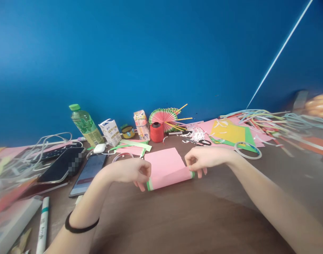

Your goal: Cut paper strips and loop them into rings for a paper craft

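- The left hand [133, 171] pinches the left end of a pink paper sheet [166, 167], fingers curled over the folded front edge where a green strip shows.
- The right hand [201, 159] grips the right end of the same fold, thumb on top and fingertips tucked under; the two hands stand apart with the sheet stretched between them.
- The sheet lies flat on the brown tabletop [177, 218], its far half spread out beyond the hands, its near edge rolled over.
- A black hair tie [80, 227] circles the left wrist.
- Just left of the left hand lie two phones [89, 173] side by side, with white cables behind them.
- Behind the sheet stand a red thread spool [156, 132], a pleated paper fan [163, 117], a small carton [110, 132] and a green-capped bottle [86, 125].
- To the right, beyond the right hand, lie a tape ring [248, 150], yellow and green paper [230, 133] and a heap of paper strips.
- A marker pen [43, 225] rests at the near left edge.
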A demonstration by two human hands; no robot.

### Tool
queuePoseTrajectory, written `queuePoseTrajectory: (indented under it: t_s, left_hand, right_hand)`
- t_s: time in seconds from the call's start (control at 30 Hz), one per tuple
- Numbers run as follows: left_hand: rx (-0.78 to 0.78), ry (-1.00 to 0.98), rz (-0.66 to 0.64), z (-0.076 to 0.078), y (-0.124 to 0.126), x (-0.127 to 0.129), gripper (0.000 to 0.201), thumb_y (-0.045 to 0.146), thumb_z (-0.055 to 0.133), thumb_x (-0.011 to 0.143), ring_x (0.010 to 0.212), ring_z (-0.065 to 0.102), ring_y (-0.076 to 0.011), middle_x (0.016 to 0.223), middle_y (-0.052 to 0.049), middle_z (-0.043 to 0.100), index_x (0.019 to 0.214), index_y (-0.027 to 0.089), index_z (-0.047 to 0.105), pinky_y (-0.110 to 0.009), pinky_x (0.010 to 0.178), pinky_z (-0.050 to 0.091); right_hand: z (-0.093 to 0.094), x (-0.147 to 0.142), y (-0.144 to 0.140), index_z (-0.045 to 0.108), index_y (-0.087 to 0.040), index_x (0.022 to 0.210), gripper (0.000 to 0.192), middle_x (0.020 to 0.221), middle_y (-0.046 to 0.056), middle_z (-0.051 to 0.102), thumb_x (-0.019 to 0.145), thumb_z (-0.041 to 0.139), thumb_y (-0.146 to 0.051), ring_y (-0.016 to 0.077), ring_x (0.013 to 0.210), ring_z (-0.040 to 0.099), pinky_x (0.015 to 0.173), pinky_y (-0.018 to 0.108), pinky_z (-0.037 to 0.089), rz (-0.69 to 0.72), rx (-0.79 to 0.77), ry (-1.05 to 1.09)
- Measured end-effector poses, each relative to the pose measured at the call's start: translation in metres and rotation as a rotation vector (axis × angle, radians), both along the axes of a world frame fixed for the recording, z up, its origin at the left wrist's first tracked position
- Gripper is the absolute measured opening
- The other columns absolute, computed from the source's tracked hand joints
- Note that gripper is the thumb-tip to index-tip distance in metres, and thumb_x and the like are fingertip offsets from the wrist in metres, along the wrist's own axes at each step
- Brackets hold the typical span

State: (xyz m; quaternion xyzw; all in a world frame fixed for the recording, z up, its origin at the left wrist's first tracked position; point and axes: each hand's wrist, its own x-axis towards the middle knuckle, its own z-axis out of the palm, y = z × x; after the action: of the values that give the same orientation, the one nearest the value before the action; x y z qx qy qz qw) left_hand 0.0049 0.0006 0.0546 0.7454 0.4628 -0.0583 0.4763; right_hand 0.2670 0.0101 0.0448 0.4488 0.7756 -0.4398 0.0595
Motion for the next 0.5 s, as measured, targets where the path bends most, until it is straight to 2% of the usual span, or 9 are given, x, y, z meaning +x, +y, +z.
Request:
queuePoseTrajectory:
  t_s: [0.1,0.23,0.37,0.5]
  left_hand:
    - [-0.082,-0.145,0.074,0.001,-0.001,0.001,0.010,0.025,0.051,0.067,0.067,0.065,-0.0174,0.077,0.001,0.060,0.072,0.018,0.046,-0.026,0.061,0.049]
    - [0.065,-0.298,0.261,0.010,0.001,-0.002,0.013,0.031,0.049,0.072,0.074,0.065,-0.0185,0.075,0.001,0.059,0.074,0.019,0.043,-0.027,0.065,0.049]
    - [0.344,-0.417,0.414,0.020,0.002,-0.002,0.018,0.035,0.049,0.073,0.079,0.063,-0.0187,0.073,0.001,0.061,0.072,0.019,0.042,-0.026,0.067,0.047]
    - [0.629,-0.467,0.462,0.030,-0.004,-0.001,0.017,0.034,0.052,0.072,0.084,0.060,-0.0187,0.084,-0.002,0.063,0.071,0.017,0.046,-0.027,0.069,0.045]
  right_hand:
    - [0.001,0.005,0.000,0.046,-0.016,0.075,0.016,0.081,0.005,0.062,0.074,0.048,-0.031,0.0143,0.063,0.063,0.053,0.022,0.049,-0.098,-0.028,0.139]
    - [0.009,0.010,0.000,0.041,-0.019,0.079,0.019,0.080,0.004,0.060,0.078,0.046,-0.037,0.0131,0.062,0.062,0.050,0.022,0.046,-0.296,0.093,0.327]
    - [0.016,0.010,0.001,0.043,-0.020,0.078,0.021,0.074,0.001,0.057,0.079,0.046,-0.041,0.0121,0.058,0.057,0.043,0.020,0.036,-0.425,0.415,0.415]
    - [0.023,0.006,-0.006,0.042,-0.019,0.071,0.019,0.065,-0.002,0.052,0.078,0.048,-0.035,0.0111,0.058,0.051,0.051,0.023,0.037,-0.441,0.786,0.517]
